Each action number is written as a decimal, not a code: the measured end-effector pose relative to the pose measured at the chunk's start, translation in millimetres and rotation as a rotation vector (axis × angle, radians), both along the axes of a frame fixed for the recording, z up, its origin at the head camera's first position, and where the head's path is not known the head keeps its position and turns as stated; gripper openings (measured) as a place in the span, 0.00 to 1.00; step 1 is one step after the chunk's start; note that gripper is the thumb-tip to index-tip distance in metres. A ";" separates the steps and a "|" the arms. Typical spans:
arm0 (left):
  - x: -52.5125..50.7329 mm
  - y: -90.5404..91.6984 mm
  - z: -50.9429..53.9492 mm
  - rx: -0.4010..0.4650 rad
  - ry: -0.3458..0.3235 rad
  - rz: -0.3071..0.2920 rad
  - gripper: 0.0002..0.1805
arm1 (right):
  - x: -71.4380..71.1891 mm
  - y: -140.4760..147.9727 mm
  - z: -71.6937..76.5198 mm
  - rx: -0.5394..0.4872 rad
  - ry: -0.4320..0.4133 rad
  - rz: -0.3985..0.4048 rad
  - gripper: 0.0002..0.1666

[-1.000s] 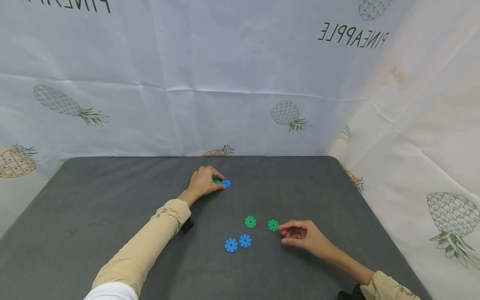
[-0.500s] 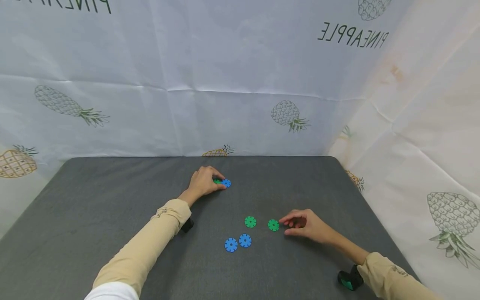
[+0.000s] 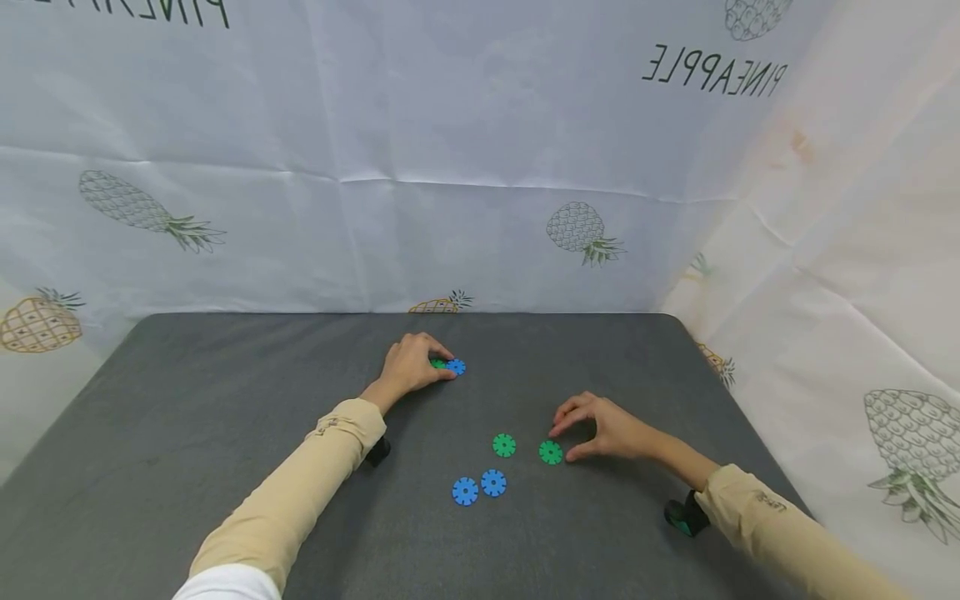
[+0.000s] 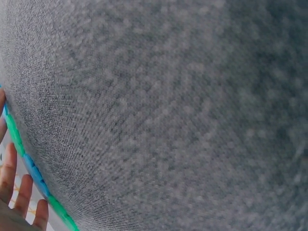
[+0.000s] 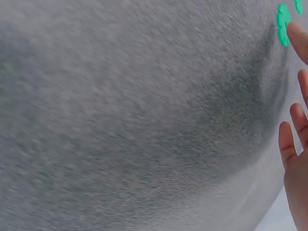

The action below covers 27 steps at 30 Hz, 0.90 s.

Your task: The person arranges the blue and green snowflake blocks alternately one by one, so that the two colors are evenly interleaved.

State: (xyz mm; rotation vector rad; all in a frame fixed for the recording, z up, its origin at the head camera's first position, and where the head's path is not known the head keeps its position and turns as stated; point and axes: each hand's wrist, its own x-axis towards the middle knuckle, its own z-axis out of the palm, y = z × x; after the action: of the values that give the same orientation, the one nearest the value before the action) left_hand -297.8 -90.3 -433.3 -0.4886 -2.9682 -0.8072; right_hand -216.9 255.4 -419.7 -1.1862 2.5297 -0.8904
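With my left hand [image 3: 408,365] pinching the far blue disc [image 3: 458,367], I'm holding my right hand [image 3: 611,427] spread just beside the rightmost green disc [image 3: 551,452] on the bench [image 3: 600,542], judging a low, even edge grip best.

Blue discs [image 3: 465,492] and green discs [image 3: 504,446] on a plain dark grey bench [image 3: 600,542].
The row of discs [image 4: 36,174] near the bench's far edge alternates blue and green; farther in from that edge, two discs are plain green and two plain blue. Both sleeves [image 3: 288,492] are beige. Beyond the edge, white cloth [image 3: 450,108] bears grey or orange pineapples [image 3: 576,226] with greenish leaves [image 3: 602,250].
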 end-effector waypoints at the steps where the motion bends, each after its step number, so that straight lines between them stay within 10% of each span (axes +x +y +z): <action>1: 0.1 -0.2 0.2 0.001 -0.001 0.002 0.16 | -2.1 -0.9 0.2 0.008 0.001 0.011 0.19; 27: 1.4 0.1 -1.6 -0.002 0.000 0.013 0.16 | -19.2 -17.9 1.9 0.060 -0.053 0.189 0.20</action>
State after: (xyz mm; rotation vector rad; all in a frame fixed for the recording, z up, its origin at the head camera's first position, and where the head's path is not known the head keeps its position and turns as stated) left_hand -296.3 -90.2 -434.8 -0.4695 -2.9690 -0.8025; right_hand -236.1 237.5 -417.8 -1.3378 2.3387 -0.7835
